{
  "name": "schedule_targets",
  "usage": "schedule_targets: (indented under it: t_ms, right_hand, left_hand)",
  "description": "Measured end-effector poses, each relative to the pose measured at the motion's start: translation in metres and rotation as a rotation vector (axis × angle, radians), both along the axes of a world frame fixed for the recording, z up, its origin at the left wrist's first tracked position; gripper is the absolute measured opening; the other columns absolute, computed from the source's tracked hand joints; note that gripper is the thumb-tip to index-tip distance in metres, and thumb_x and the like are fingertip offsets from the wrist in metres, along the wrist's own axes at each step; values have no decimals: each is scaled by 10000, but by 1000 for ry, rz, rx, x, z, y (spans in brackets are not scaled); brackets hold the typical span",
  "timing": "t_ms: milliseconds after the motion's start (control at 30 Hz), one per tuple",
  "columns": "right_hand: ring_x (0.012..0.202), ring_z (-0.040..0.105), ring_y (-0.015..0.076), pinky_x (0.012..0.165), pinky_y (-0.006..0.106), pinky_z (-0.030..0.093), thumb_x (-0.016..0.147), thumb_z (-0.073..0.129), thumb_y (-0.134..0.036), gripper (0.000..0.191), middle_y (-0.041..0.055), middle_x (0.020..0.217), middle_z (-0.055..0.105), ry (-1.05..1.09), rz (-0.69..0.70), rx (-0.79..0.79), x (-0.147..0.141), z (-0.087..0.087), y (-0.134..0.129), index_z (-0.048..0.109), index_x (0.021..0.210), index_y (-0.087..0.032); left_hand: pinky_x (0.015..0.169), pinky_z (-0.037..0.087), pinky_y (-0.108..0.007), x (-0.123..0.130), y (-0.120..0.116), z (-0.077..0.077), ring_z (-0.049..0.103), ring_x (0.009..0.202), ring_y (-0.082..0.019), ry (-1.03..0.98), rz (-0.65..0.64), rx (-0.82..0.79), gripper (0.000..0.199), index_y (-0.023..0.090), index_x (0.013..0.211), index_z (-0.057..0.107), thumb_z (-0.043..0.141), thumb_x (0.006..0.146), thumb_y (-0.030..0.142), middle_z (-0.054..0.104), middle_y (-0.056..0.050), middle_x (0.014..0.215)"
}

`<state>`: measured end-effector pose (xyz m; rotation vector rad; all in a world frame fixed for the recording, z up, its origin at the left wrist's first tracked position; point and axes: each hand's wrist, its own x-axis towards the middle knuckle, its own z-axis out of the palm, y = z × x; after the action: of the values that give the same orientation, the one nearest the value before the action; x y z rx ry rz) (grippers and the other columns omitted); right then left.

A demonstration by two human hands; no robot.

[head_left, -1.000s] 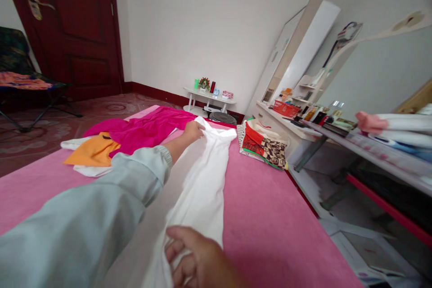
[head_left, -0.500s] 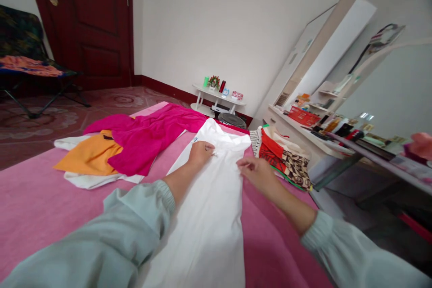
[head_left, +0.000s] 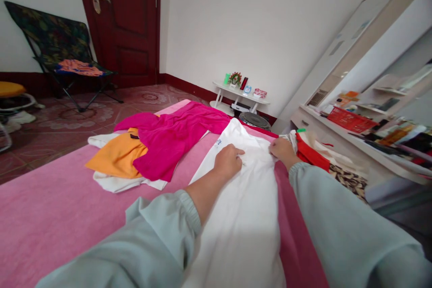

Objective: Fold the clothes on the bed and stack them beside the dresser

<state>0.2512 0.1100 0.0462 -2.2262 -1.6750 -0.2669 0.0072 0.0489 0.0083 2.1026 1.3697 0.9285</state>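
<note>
A long white shirt (head_left: 246, 216) lies lengthwise on the pink bed cover (head_left: 67, 216), its curved neckline at the far end and small blue lettering near its left edge. My left hand (head_left: 228, 161) rests on the upper part, fingers curled at a pinch of the cloth and the index finger stretched forward. At the far right corner, my right hand (head_left: 282, 150) is closed on the shirt's edge; its fingertips are partly hidden.
Left of the shirt lie a magenta garment (head_left: 175, 144), an orange one (head_left: 116, 157) and white cloth (head_left: 114, 183). Folded patterned clothes (head_left: 344, 171) sit at the right edge, beside a dresser (head_left: 300, 119) with a red basket (head_left: 351, 119). A folding chair (head_left: 54, 40) stands by the door.
My right hand has moved forward from beside the shirt onto its far right corner and closed there. My left index finger has straightened. The view has turned left.
</note>
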Motion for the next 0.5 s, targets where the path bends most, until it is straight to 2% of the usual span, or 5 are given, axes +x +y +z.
schedule_targets:
  t_ms: [33, 100, 233, 333, 500]
  right_hand:
    - [828, 636, 256, 703, 302, 435, 707, 534, -98, 231, 164, 803, 686, 4, -18, 19, 1, -2, 2, 698, 867, -65]
    - [842, 633, 235, 716, 294, 438, 754, 475, -113, 300, 146, 839, 689, 22, -29, 51, 2, -8, 5, 674, 975, -69]
    - [873, 628, 207, 748, 263, 455, 709, 548, -129, 465, 140, 996, 680, 62, 41, 80, -5, -21, 5, 591, 1165, -55]
    - [964, 605, 207, 841, 276, 440, 747, 487, -126, 410, 140, 1081, 655, 64, 86, 149, -21, -20, 8, 620, 1131, -74]
    - [900, 605, 178, 843, 271, 439, 797, 448, -159, 283, 87, 986, 676, 136, 246, 257, -59, -6, 25, 685, 951, -134]
  left_hand:
    - [901, 468, -313, 0, 0, 1, 585, 1010, -226, 3, 6, 13, 396, 246, 1123, 686, 485, 800, 136, 631, -77, 1053]
    - [890, 471, -309, -1, 0, 3, 586, 991, -221, 12, 17, 42, 422, 254, 1163, 664, 472, 808, 130, 611, -82, 1041]
    - [835, 482, -313, -1, -1, 4, 590, 956, -226, 53, 26, 56, 403, 258, 1143, 671, 471, 811, 145, 596, -81, 1014]
    - [801, 484, -315, 0, -1, 2, 596, 928, -227, 66, 36, 48, 352, 248, 1102, 691, 474, 828, 202, 599, -78, 1000]
    - [783, 474, -295, 0, 0, -2, 600, 924, -215, 84, 20, 67, 313, 252, 1041, 716, 491, 828, 206, 619, -68, 985]
